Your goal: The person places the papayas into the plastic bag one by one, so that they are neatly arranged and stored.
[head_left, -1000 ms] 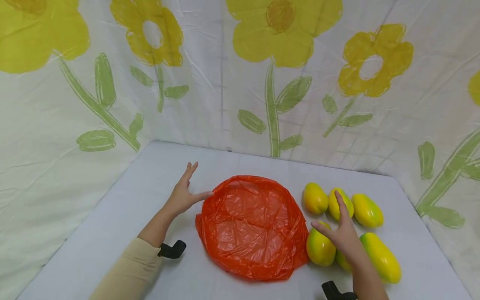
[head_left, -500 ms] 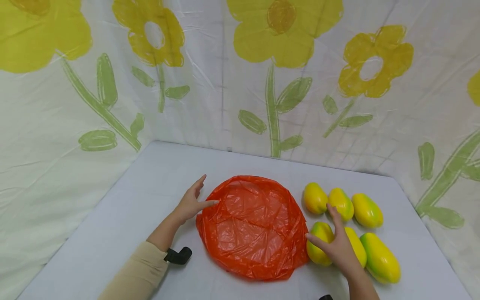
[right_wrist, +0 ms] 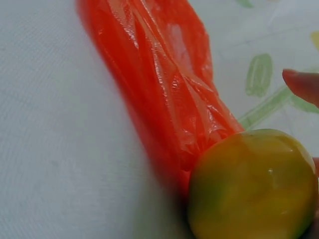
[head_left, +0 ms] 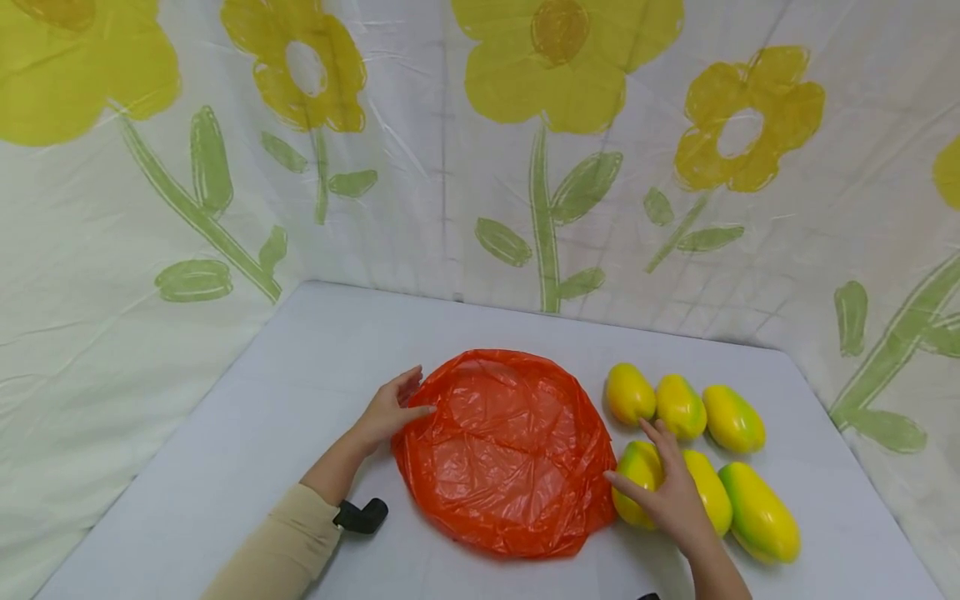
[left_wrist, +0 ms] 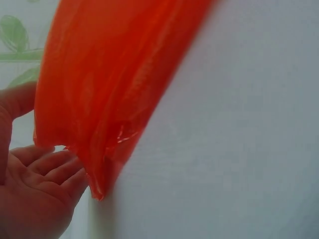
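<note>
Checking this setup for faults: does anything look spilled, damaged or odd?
Nothing looks spilled or clearly damaged. The six glossy yellow-green oval fruits lie in two rough rows. Only the round red plastic bag looks untidy: in the head view, its lower right edge juts out.

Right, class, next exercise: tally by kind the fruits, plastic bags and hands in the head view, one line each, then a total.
Yellow-green fruits: 6
Red plastic bag: 1
Hands: 2
Total: 9
</note>
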A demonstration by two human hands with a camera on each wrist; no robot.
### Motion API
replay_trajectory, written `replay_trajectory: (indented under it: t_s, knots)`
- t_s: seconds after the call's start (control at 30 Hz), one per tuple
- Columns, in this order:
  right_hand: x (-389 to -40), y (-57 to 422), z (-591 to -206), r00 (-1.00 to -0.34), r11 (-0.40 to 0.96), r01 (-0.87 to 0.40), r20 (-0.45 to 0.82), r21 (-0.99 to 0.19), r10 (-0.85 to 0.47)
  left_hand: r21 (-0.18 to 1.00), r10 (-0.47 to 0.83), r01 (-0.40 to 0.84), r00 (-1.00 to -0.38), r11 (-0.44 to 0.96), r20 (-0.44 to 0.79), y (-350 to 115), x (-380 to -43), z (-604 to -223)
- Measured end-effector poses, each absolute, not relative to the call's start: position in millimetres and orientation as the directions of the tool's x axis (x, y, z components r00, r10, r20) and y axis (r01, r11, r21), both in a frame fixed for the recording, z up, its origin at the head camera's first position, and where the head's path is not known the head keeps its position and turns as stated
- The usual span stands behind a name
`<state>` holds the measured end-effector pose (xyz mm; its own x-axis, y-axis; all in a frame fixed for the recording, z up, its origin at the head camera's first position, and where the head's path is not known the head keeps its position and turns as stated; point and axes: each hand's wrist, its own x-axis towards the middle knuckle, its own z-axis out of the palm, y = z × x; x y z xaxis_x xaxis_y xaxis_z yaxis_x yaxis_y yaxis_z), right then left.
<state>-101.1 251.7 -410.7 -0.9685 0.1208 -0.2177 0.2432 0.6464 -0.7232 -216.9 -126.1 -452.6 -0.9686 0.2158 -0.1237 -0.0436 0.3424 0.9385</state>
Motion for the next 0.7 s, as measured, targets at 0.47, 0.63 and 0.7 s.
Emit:
replay_trajectory:
  t_s: [0.47, 0.63, 0.7]
  knots:
    - [-105.0, 247.2, -425.0, -0.979, 0.671, 0.203, -0.134, -0.713, 0.154, 0.929, 0.209, -0.063, -0.967, 0.366, -0.148, -120.5, -210.7, -460.3]
    - [-104.2, 244.7, -428.6, -0.984, 0.702, 0.175, -0.098, -0.690, 0.150, 0.929, 0.209, -0.069, -0.966, 0.364, -0.154, -119.2, -209.0, -458.8]
    - [-103.3, 244.9, -430.7, -0.984, 0.701, 0.173, -0.094, -0.691, 0.151, 0.930, 0.211, -0.071, -0.965, 0.362, -0.156, -119.2, -208.7, -458.6]
